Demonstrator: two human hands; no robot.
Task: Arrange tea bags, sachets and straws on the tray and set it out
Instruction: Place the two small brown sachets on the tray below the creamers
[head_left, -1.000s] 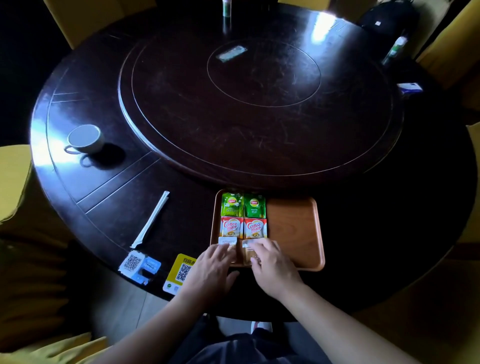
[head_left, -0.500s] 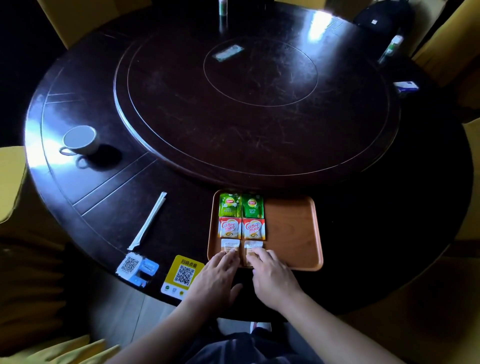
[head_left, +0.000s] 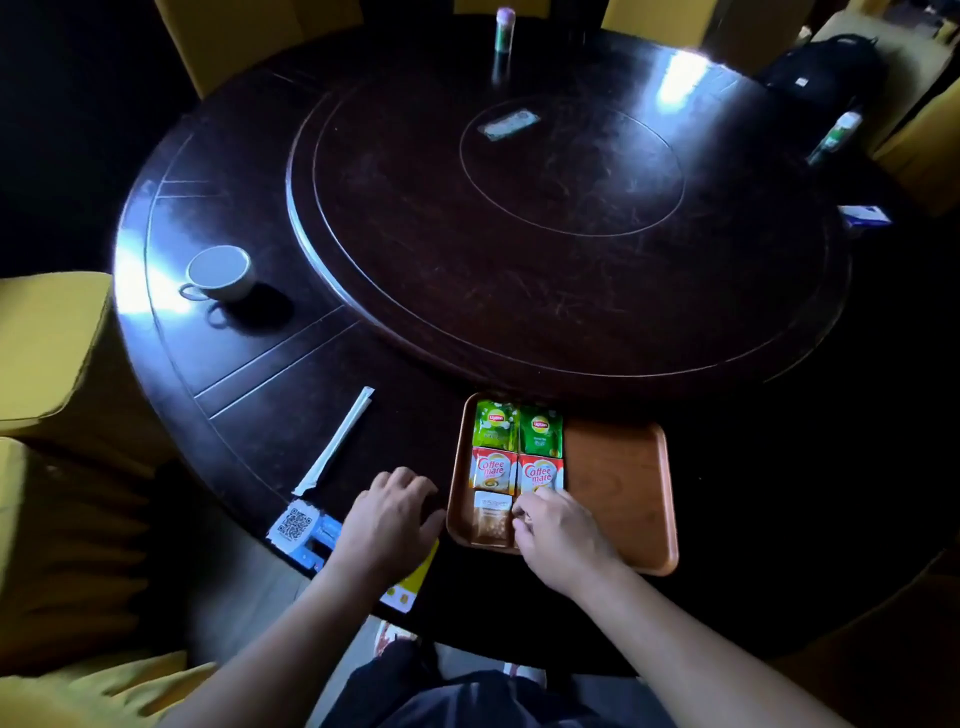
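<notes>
A brown tray (head_left: 618, 483) lies at the near edge of the dark round table. Its left side holds two green tea bags (head_left: 517, 428), two red and white creamer sachets (head_left: 517, 470) below them, and a brown sugar sachet (head_left: 491, 519) at the near left. My right hand (head_left: 561, 535) rests on the tray over the second sugar sachet, fingers bent on it. My left hand (head_left: 395, 514) hovers palm down over the table just left of the tray, holding nothing. A paper-wrapped straw (head_left: 335, 441) lies diagonally on the table further left.
A white cup (head_left: 218, 273) stands at the left. QR code cards (head_left: 298, 527) and a yellow card (head_left: 410, 587) lie at the near edge. A raised turntable (head_left: 566, 208) fills the table's middle, with a small packet (head_left: 509, 124) and a bottle (head_left: 504, 31) beyond. Yellow chairs surround the table.
My left hand has left the tray and moved left over the table. My right hand stays on the near sugar sachet. The left sugar sachet now shows.
</notes>
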